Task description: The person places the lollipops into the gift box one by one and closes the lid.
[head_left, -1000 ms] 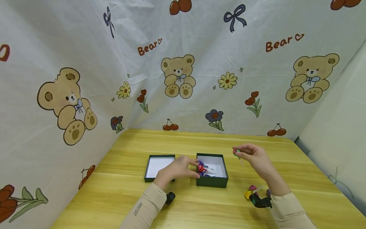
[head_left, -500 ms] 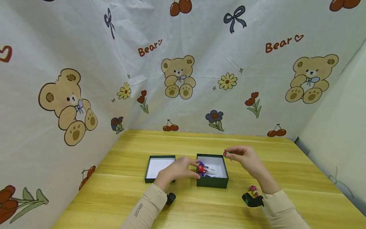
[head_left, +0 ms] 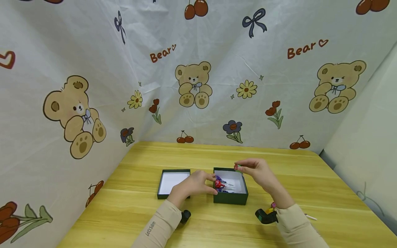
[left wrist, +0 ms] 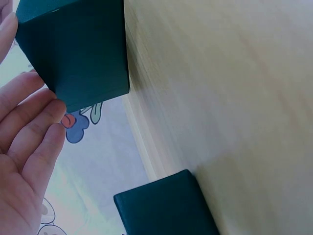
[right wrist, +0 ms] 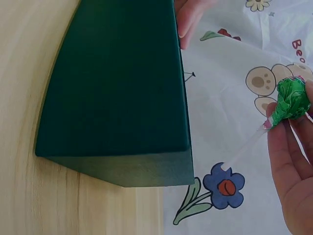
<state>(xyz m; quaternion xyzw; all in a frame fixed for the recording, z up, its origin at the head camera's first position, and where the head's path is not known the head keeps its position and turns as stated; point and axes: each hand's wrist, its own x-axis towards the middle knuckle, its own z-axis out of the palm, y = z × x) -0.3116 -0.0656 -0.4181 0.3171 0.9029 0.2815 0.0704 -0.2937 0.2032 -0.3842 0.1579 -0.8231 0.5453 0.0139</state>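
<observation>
Bear-print fabric (head_left: 93, 69) is enclosing a yellow wooden tabletop (head_left: 139, 220) on three sides. Going left to right: a shallow green lid (head_left: 172, 182) is lying white side up; the left hand (head_left: 193, 184), its grip spread, is resting fingers against the green box (head_left: 230, 198), which is holding wrapped lollipops (head_left: 219, 182). Over the box's far rim the right hand (head_left: 257, 172) is pinching a green-wrapped lollipop (right wrist: 292, 100). More sweets (head_left: 273, 205) are lying behind that wrist.

Bear-print cloth (head_left: 198, 69) (cherries, flowers) walls a yellow wooden table (head_left: 217, 155)
</observation>
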